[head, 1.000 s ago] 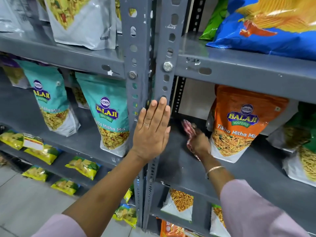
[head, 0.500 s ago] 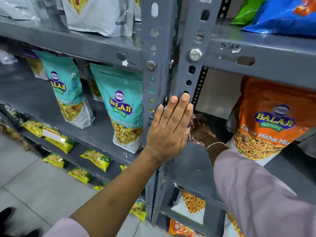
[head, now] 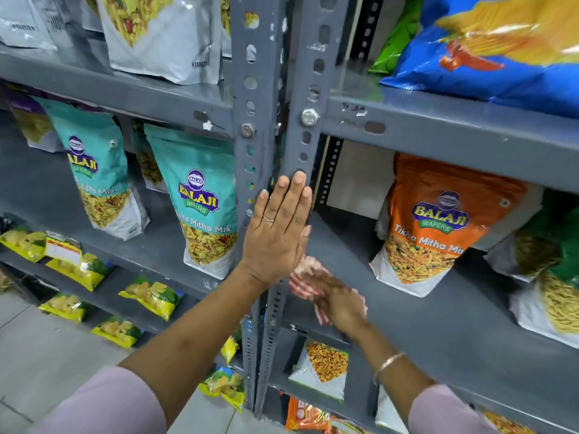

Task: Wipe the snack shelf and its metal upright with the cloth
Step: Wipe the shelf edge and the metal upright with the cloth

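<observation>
Snack bags flank cloth under right hand.

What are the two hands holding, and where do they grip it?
The right hand presses a red-and-white cloth bunched under its palm on the shelf. The left hand holds nothing, lying flat against the metal upright.

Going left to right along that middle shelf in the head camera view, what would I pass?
Far-left teal pouch → second teal pouch → left hand flat on the metal upright → orange pouch → green pouch.
</observation>
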